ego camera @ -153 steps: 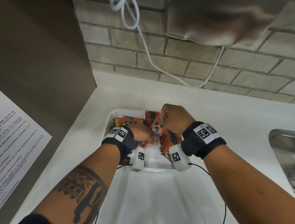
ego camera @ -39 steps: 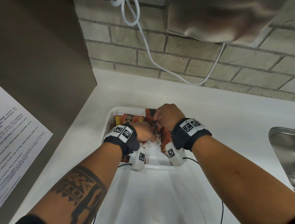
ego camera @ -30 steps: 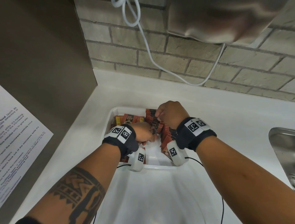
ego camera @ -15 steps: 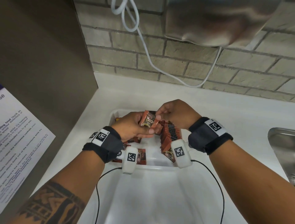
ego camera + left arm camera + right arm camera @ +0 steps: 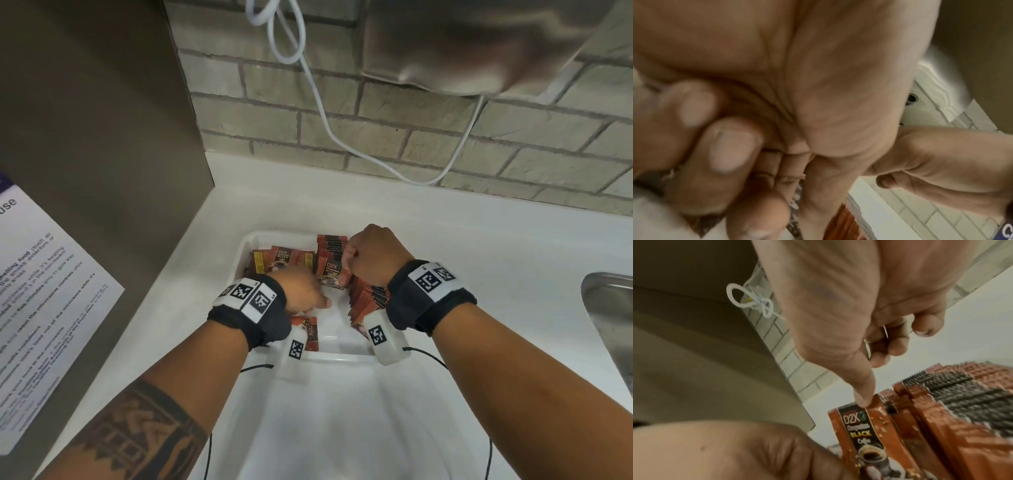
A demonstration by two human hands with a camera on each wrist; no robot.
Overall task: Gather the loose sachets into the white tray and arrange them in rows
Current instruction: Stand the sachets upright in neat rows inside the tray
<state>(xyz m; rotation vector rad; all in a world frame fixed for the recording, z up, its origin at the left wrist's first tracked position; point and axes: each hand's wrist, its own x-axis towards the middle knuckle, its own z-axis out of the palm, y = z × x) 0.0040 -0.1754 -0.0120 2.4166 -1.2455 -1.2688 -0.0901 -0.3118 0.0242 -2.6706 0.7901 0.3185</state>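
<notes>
In the white tray (image 5: 251,244), an upright sachet (image 5: 333,272) at the near end of the standing row (image 5: 368,296) is pinched at its top edge by the right hand (image 5: 375,255); the left hand (image 5: 303,291) is curled low among loose sachets (image 5: 282,262), its hold cannot be told through blur

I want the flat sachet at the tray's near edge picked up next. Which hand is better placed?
Probably the left hand: it hovers just beyond that flat sachet, while the right hand pinches the front sachet.

Both forearms reach forward; the left hand (image 5: 303,291) curls its fingers downward, the right hand (image 5: 371,255) pinches with its thumb.
</notes>
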